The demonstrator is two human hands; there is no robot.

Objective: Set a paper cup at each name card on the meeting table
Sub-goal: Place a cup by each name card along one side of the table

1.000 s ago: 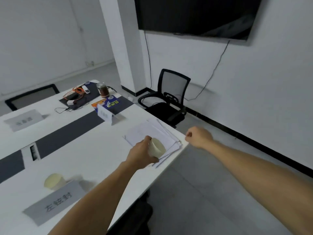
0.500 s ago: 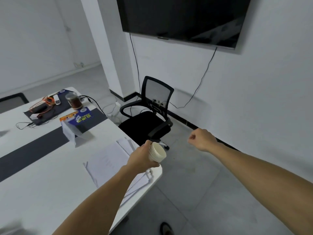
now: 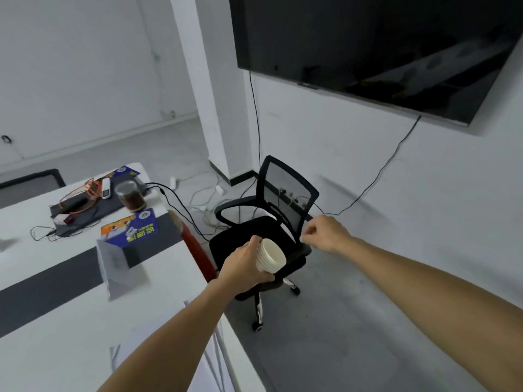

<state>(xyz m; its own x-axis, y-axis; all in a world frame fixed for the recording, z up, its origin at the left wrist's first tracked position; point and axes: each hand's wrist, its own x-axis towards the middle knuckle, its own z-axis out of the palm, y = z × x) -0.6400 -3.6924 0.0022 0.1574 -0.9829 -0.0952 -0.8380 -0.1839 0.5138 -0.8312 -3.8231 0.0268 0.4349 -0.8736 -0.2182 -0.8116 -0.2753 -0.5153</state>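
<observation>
a: where's the left hand [image 3: 242, 268] right now?

b: out past the tabletop [image 3: 56, 321] edge, over the black office chair [image 3: 263, 230]. its fingers are clamped round a stack of paper cups [image 3: 270, 256], tilted so the open mouth faces right.

a: and the right hand [image 3: 325, 234]?

b: just beside the cups, apart from them, over the chair back. fingers curled in loosely, nothing visible in them.

a: name card?

b: one white name card [image 3: 124, 268] stands on the tabletop left of the cups, blurred, with no cup beside it. behind it a blue box [image 3: 131, 229], a jar of dark liquid [image 3: 131, 195], cables [image 3: 79, 199]. papers [image 3: 209, 360] lie at the near edge.
</observation>
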